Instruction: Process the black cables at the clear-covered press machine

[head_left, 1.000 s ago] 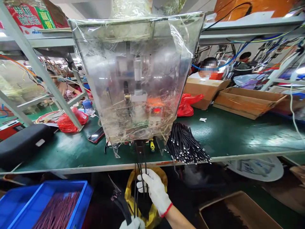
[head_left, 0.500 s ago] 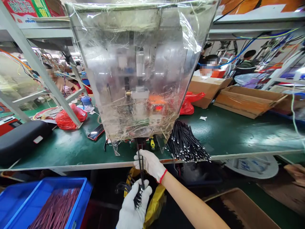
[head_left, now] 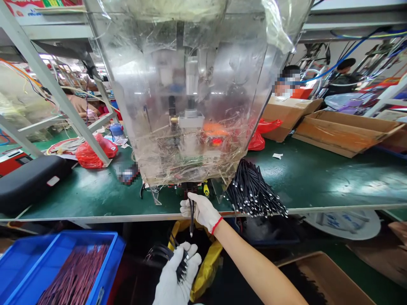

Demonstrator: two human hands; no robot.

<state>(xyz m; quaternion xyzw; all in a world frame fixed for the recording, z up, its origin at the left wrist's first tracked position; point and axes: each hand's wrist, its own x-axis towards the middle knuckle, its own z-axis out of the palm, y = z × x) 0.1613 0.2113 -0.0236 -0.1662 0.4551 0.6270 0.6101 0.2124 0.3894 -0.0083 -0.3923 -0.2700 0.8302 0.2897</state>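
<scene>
Low in front of me, my left hand (head_left: 178, 273), in a white glove, is closed around a bundle of black cables (head_left: 182, 264) with silvery ends. At the bench edge, my gloved right hand (head_left: 202, 209) pinches a short black cable (head_left: 191, 218) that hangs down with its metallic tip free. The fingers of that hand are just below the opening of a machine (head_left: 190, 123) behind a clear plastic guard (head_left: 127, 106). A pile of black cables (head_left: 256, 190) lies on the green bench to the right of the guard.
Blue bins (head_left: 112, 245) with dark red wires stand at the lower left. A yellow bag (head_left: 206, 271) hangs open below the bench edge. Cardboard boxes (head_left: 346, 133) stand at the right; a black case (head_left: 32, 184) lies at the left. Other people sit farther back.
The cable in my right hand has come away from the left hand's bundle, and its lower end now hangs free. My left hand has dropped slightly. The camera view has shifted a little.
</scene>
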